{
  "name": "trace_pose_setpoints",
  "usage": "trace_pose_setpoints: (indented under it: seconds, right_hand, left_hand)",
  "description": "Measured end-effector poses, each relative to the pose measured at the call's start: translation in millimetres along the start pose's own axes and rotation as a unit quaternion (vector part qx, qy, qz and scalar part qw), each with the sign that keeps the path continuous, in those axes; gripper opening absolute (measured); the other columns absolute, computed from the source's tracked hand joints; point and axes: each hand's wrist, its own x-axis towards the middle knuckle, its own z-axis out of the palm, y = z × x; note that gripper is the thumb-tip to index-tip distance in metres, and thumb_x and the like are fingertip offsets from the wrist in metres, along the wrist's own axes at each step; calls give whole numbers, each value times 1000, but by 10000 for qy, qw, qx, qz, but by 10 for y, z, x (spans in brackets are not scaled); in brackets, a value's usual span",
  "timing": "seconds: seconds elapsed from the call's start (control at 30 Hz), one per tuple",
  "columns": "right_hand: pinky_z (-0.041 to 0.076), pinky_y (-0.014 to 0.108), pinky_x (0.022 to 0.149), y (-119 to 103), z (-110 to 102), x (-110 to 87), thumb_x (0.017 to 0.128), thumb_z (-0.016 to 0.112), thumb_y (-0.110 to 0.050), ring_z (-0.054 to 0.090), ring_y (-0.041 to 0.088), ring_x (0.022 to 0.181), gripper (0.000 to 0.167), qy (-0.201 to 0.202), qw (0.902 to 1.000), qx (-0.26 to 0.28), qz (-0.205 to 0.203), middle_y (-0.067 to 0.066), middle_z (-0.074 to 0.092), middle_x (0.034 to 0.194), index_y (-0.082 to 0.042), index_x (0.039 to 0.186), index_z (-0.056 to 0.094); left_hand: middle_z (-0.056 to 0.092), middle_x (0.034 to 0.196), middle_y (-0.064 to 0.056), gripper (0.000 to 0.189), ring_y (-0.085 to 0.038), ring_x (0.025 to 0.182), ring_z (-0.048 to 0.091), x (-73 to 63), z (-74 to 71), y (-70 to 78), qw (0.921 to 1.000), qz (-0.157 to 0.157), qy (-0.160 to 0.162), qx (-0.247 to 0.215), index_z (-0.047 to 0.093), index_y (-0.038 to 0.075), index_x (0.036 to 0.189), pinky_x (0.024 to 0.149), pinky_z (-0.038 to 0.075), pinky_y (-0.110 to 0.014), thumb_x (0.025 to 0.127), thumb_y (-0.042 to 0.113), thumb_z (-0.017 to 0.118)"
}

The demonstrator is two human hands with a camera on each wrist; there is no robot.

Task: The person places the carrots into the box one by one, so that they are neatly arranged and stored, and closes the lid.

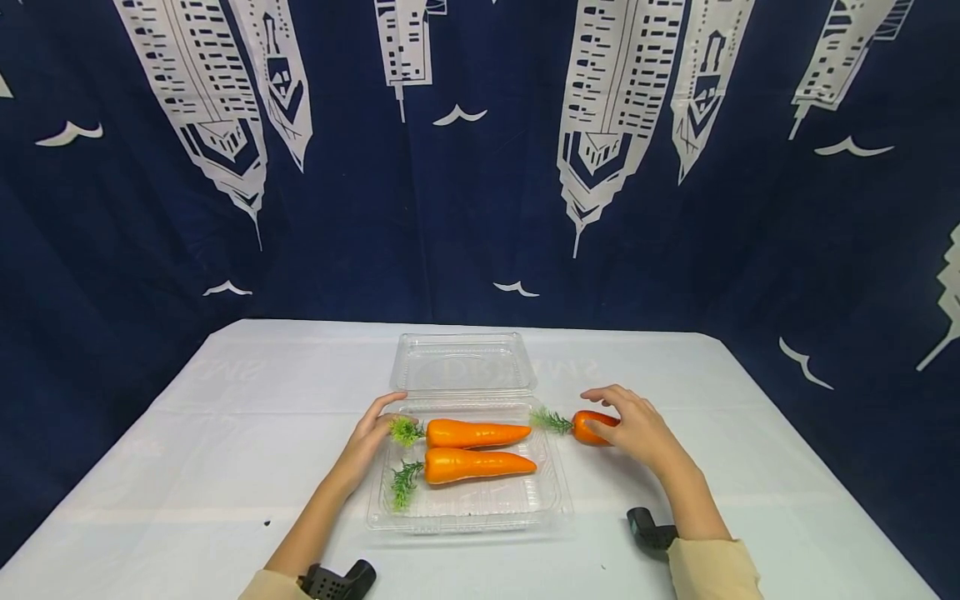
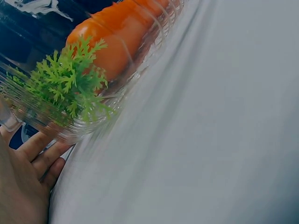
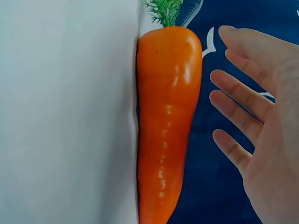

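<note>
Clear plastic formed the open container (image 1: 502, 507) in my head view: two carrots (image 1: 476, 467) inside, the left hand (image 1: 372, 432) at its left edge, the right hand (image 1: 639, 427) by a third carrot (image 1: 588, 427) on its right. My left-wrist view showed relaxed fingers (image 2: 49, 157) beside the container; my right-wrist view, spread fingers just beside that third carrot.

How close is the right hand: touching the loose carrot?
Apart: the right wrist view shows blue cloth between the right hand and the loose carrot.
</note>
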Motion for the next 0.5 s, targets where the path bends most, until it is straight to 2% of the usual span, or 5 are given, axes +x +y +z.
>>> trace_pose_setpoints:
  seconds: [0.5]
  right_hand:
    - [28, 52, 96, 241, 66, -3, 78, 69, -31, 49, 33, 114, 45, -186, 9991, 223, 309, 10, 56, 122, -16, 119, 57]
  left_hand:
    - [61, 114, -18, 40, -7, 100, 59, -3, -3, 3, 10000, 28, -17, 25, 36, 19, 135, 106, 26, -44, 95, 20, 37]
